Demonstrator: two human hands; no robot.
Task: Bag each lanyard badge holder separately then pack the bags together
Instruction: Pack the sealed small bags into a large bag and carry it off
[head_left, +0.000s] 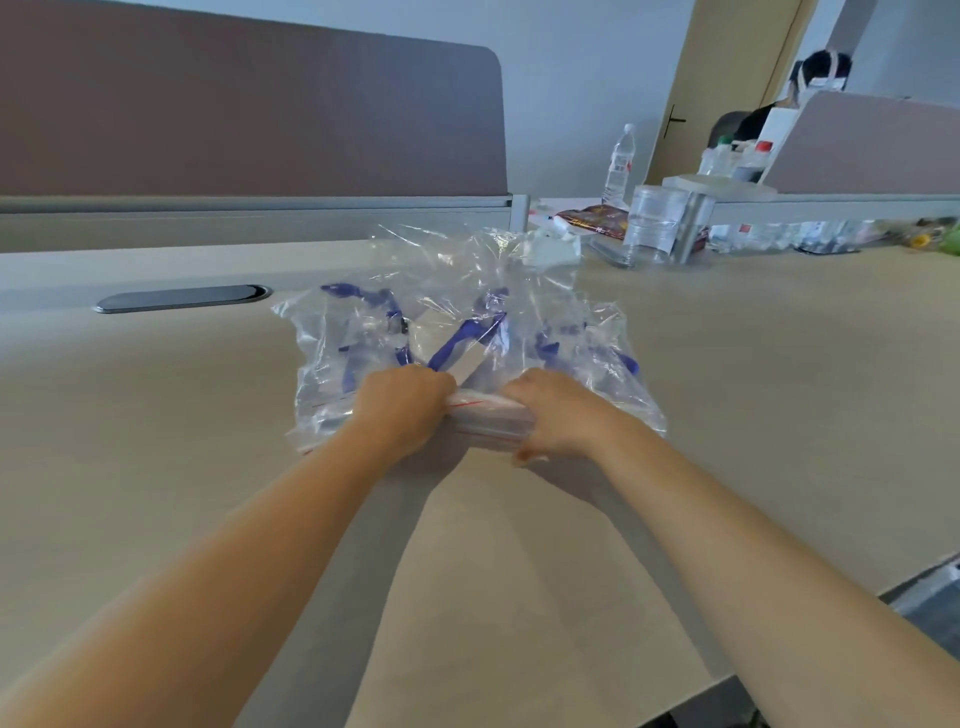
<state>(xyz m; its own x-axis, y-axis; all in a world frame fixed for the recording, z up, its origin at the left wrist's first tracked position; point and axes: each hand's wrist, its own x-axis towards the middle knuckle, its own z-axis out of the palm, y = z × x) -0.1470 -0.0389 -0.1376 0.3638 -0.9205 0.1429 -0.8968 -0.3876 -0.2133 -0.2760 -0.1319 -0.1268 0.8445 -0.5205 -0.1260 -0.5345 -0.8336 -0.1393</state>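
Two bare forearms reach forward from the bottom of the head view across a pale desk (727, 389). At their ends, the left hand (400, 405) and the right hand (558, 415) sit close together on the near edge of a large clear zip bag (452, 291). Both hands have fingers curled down over the bag's mouth, gripping the red-lined zip strip (485, 410) that bunches between them; the fingertips themselves are hidden under the knuckles.

The large bag lies on the desk just beyond the hands, crumpled and puffed up at its far end. Inside it are smaller clear bags, each showing blue lanyard straps (462, 338) through the plastic; the badge holders are hard to pick out among the creases, and the count of inner bags cannot be told.

Farther back on the right stand a clear plastic jar (652, 223) and a water bottle (618, 166), with a snack packet (592, 215) beside them. A grey cable hatch (182, 299) sits in the desk at left, before a brown divider panel (249, 114).
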